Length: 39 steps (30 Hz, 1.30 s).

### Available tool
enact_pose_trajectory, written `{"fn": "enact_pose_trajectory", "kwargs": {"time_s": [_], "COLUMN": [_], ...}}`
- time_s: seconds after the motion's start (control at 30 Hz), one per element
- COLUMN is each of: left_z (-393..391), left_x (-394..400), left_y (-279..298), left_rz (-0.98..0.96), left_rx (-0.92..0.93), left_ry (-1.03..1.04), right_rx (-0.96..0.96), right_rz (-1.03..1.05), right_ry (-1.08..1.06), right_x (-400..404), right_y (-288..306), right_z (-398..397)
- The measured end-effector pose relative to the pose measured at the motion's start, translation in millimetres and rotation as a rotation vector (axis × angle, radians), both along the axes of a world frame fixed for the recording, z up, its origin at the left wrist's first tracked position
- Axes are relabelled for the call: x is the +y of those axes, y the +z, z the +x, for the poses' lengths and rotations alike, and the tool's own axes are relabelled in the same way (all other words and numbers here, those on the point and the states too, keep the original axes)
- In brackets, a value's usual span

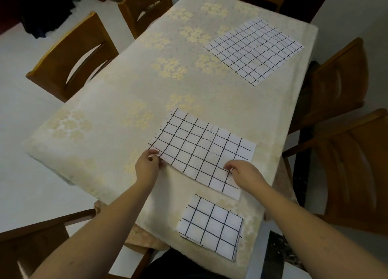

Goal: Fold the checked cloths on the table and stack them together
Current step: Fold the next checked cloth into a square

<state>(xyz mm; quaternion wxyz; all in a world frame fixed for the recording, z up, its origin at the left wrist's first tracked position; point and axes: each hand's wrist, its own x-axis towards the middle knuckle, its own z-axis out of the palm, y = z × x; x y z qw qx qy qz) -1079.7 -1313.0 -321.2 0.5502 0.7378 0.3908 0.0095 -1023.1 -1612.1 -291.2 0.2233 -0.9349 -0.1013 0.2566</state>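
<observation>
Both hands (147, 165) (241, 171) pinch the flat rectangular checked cloth (201, 152).

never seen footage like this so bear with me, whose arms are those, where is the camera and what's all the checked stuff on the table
The single picture comes from a camera worn on a person's head, looking down at their own bare arms. No machine is involved. The left hand and right hand each pinch the near edge of a white black-checked cloth folded in half. It lies on a table under a cream flowered tablecloth. Nearer the person sits a smaller folded checked stack. At the far right corner an unfolded checked cloth lies flat. Brown wooden chairs stand around.
</observation>
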Motion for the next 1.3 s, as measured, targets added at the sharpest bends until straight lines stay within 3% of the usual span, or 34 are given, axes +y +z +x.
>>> {"fn": "enact_pose_trajectory", "kwargs": {"time_s": [0.17, 0.3, 0.43, 0.57, 0.77, 1.03, 1.3], "left_z": [-12.1, -19.8, -24.6, -18.3, 1.7, 16.2, 19.0], "left_x": [-15.3, -35.9, -49.7, -51.9, -48.3, -43.0, -46.6], "left_y": [-8.1, -8.8, -9.3, -13.0, -9.8, -8.8, 2.8], "left_rz": [-0.234, -0.568, -0.68, -0.405, -0.17, -0.031, -0.071], "left_rx": [-0.035, -0.078, -0.061, 0.099, 0.222, 0.215, 0.086], "left_ry": [0.092, 0.254, 0.112, -0.157, -0.283, -0.127, 0.024], "right_rx": [-0.038, -0.02, -0.016, 0.015, 0.01, 0.045, -0.001], "right_rz": [0.086, 0.085, -0.03, -0.08, -0.163, -0.194, -0.132], "right_ry": [-0.169, -0.195, -0.084, -0.08, -0.093, -0.098, -0.113], "right_x": [20.0, 34.7, 51.8, 65.9, 77.1, 81.4, 77.1], "right_y": [-1.5, -10.8, -17.1, -25.8, -31.9, -32.9, -36.2], "right_z": [43.6, 83.6, 120.7, 145.3, 166.5, 178.6, 175.1]}}
